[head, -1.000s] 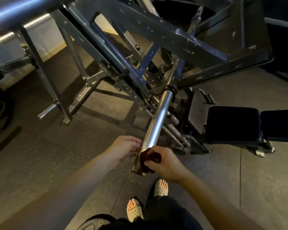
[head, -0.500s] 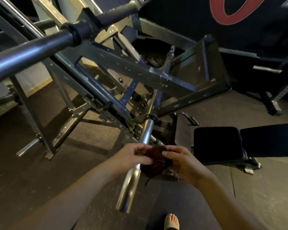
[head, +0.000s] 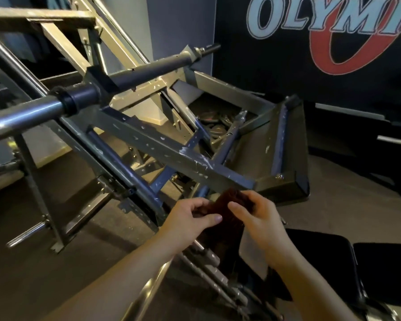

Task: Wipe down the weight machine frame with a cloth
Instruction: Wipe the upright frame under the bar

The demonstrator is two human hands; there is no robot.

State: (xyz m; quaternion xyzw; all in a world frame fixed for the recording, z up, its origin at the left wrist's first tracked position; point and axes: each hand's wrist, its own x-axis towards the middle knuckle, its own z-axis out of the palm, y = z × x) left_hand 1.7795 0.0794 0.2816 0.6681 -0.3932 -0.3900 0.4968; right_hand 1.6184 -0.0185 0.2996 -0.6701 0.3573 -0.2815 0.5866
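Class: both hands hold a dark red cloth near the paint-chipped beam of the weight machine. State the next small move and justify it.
Probably press the cloth onto the chipped beam just above it. Left hand and right hand both pinch the cloth in the air, clear of the frame, so it wipes nothing yet.

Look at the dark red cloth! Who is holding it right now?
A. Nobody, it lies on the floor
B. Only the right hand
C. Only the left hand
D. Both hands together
D: the left hand and the right hand each pinch the dark red cloth between thumb and fingers, holding it up in front of the machine frame.
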